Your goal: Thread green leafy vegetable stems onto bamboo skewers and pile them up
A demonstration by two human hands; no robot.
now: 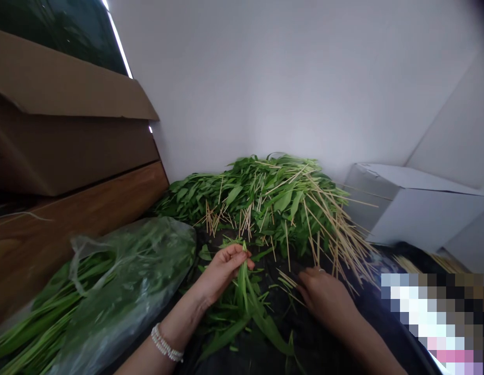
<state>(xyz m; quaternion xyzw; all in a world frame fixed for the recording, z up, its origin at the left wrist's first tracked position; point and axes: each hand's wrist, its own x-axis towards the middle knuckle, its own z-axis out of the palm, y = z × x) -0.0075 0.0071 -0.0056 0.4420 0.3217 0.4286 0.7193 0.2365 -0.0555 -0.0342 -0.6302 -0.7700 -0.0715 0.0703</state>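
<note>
My left hand is closed in a pinch on a small bunch of long green leaves, which hang down over the dark surface. My right hand lies palm down to the right, its fingers reaching onto a few thin wooden skewers; whether it grips any is not clear. A ring shows on one finger. Behind both hands rises a big heap of leafy greens threaded on skewers, with many bare skewer ends fanning out on the right.
A clear plastic bag of long green stalks lies at the left. Cardboard box and a wooden edge stand further left. A white box sits at the right by the wall.
</note>
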